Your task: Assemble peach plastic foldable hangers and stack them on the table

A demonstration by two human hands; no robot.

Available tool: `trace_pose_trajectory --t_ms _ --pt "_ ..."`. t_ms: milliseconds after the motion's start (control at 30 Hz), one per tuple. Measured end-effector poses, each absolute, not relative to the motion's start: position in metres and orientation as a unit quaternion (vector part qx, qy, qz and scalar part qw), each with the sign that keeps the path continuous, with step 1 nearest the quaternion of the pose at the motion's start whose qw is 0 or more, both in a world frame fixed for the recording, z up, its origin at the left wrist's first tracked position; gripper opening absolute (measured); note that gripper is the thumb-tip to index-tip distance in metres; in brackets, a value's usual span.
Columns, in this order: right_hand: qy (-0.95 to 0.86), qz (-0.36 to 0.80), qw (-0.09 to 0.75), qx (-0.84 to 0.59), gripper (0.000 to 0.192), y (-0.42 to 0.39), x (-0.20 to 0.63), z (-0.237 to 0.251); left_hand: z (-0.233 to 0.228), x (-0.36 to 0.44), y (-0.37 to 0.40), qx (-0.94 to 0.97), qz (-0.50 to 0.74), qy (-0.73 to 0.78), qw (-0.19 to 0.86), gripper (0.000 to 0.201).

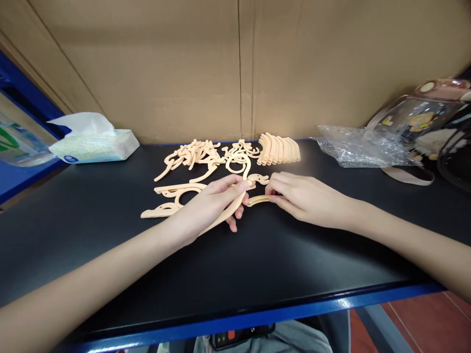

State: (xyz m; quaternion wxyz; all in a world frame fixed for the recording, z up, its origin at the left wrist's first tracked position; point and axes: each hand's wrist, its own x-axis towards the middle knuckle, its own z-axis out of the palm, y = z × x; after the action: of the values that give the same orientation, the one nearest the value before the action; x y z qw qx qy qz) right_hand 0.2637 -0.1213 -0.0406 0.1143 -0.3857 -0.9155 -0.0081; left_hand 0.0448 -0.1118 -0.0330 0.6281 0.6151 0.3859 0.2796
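At the far left, a clear plastic item with green print (14,142) is cut off by the frame edge, so you cannot tell what it is. Just right of it sits a soft tissue pack (93,146) with one white tissue standing out of its top.

On the black table (110,245), your left hand (206,206) is curled around a long curved peach strip (224,214); thumb and forefinger pinch its far end, and the palm hides most of its length. Left of that hand lies a large flat peach piece with round cut-outs (172,196), partly covered by your wrist. Beyond it, toward the cardboard wall, a loose heap of curly peach pieces (206,154) tangles together, and single shapes are hard to pick out.

Your right hand (305,198) rests low on the table, fingers nearly closed, fingertips pinching a short curved peach piece (257,200) just beside the strip's tip. Whether the two pieces touch is unclear.

Far right of the heap stands a neat row of flat peach pieces (279,148) on edge. Further right lies a crumpled clear plastic bag (353,147); its contents cannot be made out. At the right edge a transparent bag with a strap (415,117) is cut off, with cartoon-printed items dimly visible inside.
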Motion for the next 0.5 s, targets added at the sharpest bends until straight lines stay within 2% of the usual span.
trace_pose_trajectory --t_ms 167,333,500 --pt "-0.902 0.044 0.142 -0.405 0.017 -0.1214 0.2645 -0.0419 -0.0345 0.0432 -0.1097 0.571 0.309 0.380 0.659 0.021" --pt "-0.888 0.067 0.140 -0.433 0.023 -0.1285 0.2607 -0.0358 -0.0381 0.0398 -0.1052 0.542 0.310 0.400 0.671 0.017" --pt "-0.897 0.013 0.094 -0.432 0.049 -0.1274 0.2593 -0.0359 -0.0385 0.0404 -0.1067 0.518 0.278 0.421 0.691 0.021"
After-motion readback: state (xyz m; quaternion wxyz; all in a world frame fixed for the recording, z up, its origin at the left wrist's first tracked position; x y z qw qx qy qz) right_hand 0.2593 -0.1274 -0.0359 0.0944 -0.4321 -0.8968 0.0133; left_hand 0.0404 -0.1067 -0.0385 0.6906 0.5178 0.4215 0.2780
